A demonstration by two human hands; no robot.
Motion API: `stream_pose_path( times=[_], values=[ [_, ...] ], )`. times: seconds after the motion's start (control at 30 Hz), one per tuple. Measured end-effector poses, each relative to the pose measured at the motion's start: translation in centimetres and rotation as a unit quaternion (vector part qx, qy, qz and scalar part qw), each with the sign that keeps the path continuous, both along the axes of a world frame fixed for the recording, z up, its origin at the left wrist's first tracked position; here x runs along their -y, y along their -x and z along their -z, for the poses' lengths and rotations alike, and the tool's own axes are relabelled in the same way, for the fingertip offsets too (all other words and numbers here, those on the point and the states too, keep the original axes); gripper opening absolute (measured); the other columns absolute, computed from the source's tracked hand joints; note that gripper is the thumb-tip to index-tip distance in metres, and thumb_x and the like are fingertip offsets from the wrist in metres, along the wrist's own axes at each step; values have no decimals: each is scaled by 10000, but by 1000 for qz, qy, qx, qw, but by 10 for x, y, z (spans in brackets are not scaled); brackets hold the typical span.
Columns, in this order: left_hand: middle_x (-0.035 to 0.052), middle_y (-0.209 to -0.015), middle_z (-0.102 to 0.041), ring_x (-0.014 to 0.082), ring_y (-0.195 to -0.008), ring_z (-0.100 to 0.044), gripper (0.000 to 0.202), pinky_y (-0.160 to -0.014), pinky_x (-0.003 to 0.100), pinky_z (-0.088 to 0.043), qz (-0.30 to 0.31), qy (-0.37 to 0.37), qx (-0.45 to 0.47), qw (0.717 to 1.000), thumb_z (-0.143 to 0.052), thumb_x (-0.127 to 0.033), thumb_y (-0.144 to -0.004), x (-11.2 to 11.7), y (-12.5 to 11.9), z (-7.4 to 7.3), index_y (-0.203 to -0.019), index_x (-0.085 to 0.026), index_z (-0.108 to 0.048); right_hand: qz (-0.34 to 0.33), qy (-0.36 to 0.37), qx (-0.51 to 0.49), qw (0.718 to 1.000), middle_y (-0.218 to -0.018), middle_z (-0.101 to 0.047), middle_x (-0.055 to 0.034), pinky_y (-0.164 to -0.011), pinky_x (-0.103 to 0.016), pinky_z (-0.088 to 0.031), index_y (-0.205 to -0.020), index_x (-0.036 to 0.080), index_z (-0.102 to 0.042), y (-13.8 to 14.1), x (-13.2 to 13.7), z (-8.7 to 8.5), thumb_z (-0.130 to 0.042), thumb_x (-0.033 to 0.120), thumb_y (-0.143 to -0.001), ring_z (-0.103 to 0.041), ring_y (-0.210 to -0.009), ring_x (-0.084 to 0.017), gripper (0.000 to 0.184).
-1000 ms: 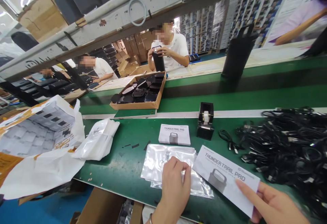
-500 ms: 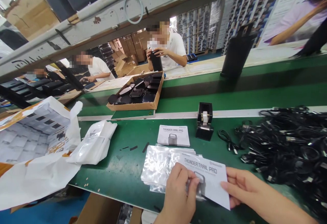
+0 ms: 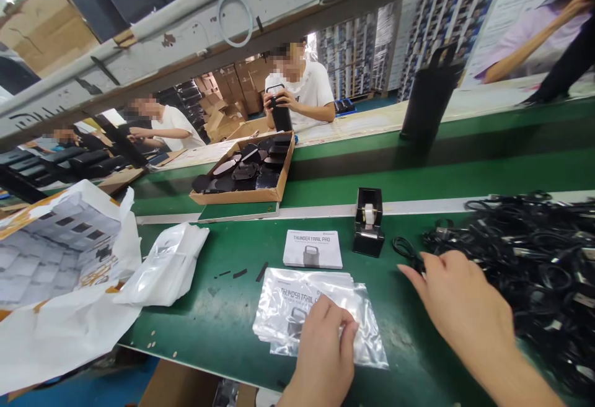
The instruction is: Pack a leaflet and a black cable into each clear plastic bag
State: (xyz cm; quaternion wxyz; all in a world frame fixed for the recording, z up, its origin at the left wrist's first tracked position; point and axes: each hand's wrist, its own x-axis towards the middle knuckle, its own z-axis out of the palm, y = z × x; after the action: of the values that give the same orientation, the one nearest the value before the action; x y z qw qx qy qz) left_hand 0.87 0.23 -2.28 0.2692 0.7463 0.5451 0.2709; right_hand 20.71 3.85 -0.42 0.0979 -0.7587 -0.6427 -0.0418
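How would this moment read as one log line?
left hand: on clear bags | right hand: by black cables | leaflet: visible through plastic | tape dispenser: on green table

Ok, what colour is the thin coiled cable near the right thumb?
The thin coiled cable is black, best seen in the head view.

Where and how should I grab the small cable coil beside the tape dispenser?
Likely pinch the small cable coil by its exposed loop with your right hand from the near side: it lies flat, the tape dispenser stands close left, the cable pile right.
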Motion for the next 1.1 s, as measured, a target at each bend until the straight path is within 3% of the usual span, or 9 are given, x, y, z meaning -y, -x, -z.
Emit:
stream_pose_path(
  times=[0.1,0.2,0.3,0.37,0.57,0.77,0.87,1.0,1.1],
  values=[
    [65,-845,-579,219,-797,-545,158,-702,332,-420,4,-8,-44,999,-474,-74,-817,-2,0,3,-776,-194,-569,-61,-1,49,997,-736,-576,-149,-548,-367,-433,-720,146,-656,-20,5,8,-450,225,-842,-583,-716,-320,252],
    [70,-857,-580,219,-816,-545,160,-708,335,-418,10,17,-45,999,-439,-90,-847,-3,1,0,-797,-191,-553,-62,43,-163,984,-726,-648,-71,-557,-334,-479,-785,217,-666,-19,24,14,-476,386,-837,-630,-672,-253,259],
    [67,-847,-576,212,-806,-544,164,-693,323,-409,5,39,-29,999,-414,-111,-869,-3,1,-6,-794,-193,-534,-59,113,-409,903,-612,-668,-23,-572,-291,-509,-863,230,-670,-10,43,14,-465,523,-792,-649,-602,-215,365],
    [56,-827,-566,200,-773,-539,162,-675,311,-401,-8,50,-13,999,-409,-121,-872,-3,1,-8,-786,-196,-525,-104,159,-461,867,-580,-665,-14,-584,-267,-508,-843,227,-676,-4,51,13,-467,494,-793,-650,-593,-205,343],
    [24,-769,-530,169,-689,-518,162,-631,275,-403,-63,90,78,991,-405,-229,-906,-3,3,-10,-801,-200,-524,-224,137,-323,909,-816,-717,-25,-649,-272,-499,-835,272,-695,-6,51,15,-464,309,-862,-683,-748,-213,235],
    [27,-777,-535,157,-680,-513,151,-619,263,-394,-13,48,94,994,-437,-206,-893,6,0,-12,-775,-197,-531,-325,8,-125,937,-701,-640,-9,-496,-246,-446,-785,237,-636,19,35,19,-488,164,-845,-657,-608,-188,176],
    [25,-764,-528,151,-668,-508,168,-618,259,-402,-10,29,125,992,-434,-224,-902,5,0,-19,-771,-192,-535,-330,13,-156,931,-679,-635,-17,-461,-241,-413,-718,220,-619,42,27,0,-443,138,-845,-629,-547,-178,232],
    [14,-752,-530,147,-680,-510,196,-630,247,-418,-70,14,220,973,-448,-303,-913,-9,8,-38,-777,-189,-531,-308,101,-361,874,-679,-662,7,-559,-231,-429,-715,235,-637,59,16,-43,-346,257,-924,-610,-629,-168,359],
    [-10,-712,-506,133,-661,-496,241,-616,229,-412,-127,12,302,945,-496,-393,-890,-22,23,-56,-766,-188,-520,-303,147,-380,862,-670,-661,38,-544,-220,-381,-735,243,-660,69,-1,-75,-527,328,-843,-582,-634,-161,192]
  ],
)
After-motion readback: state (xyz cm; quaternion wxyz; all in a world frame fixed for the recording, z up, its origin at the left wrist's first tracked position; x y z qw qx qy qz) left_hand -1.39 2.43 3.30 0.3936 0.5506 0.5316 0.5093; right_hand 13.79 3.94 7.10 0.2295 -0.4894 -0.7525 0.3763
